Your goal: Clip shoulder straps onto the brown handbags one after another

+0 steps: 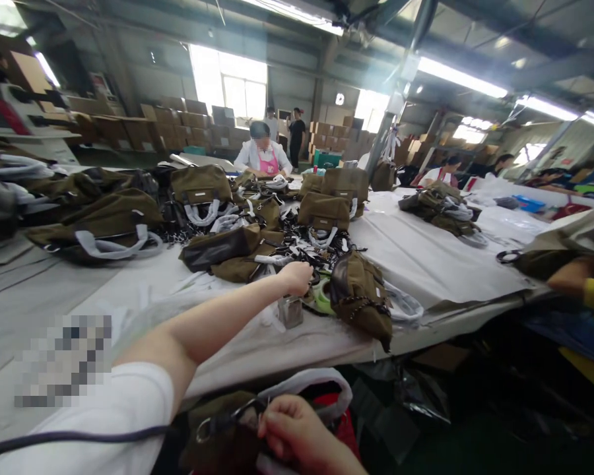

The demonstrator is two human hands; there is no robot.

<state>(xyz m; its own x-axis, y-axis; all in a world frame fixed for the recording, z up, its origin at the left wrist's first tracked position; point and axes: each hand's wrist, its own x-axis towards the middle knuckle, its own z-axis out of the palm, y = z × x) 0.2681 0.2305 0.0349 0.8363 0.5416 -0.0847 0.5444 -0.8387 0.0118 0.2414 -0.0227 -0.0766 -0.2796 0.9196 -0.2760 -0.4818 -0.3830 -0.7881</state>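
Observation:
My left hand [297, 277] reaches across the table to a pile of black straps and small metal fittings [299, 247]. Its fingers are curled closed; whatever they hold is hidden. Low in front of me, an olive handbag [218, 435] with a metal ring and a white-wrapped handle [321, 377] lies at my lap. At the bag's upper edge my right hand [294, 425] is closed in a pinch, the small thing in its fingertips too unclear to name. Just right of my left hand are a light green object [321, 295] and another olive handbag [359, 297] with dark trim.
A clear small box [291, 311] stands near the table's front edge. Several olive bags [109, 221] cover the left and middle of the white-covered table [400, 244]. Across it sits a person in a pink apron [267, 161]. A co-worker's arm [571, 277] is at right.

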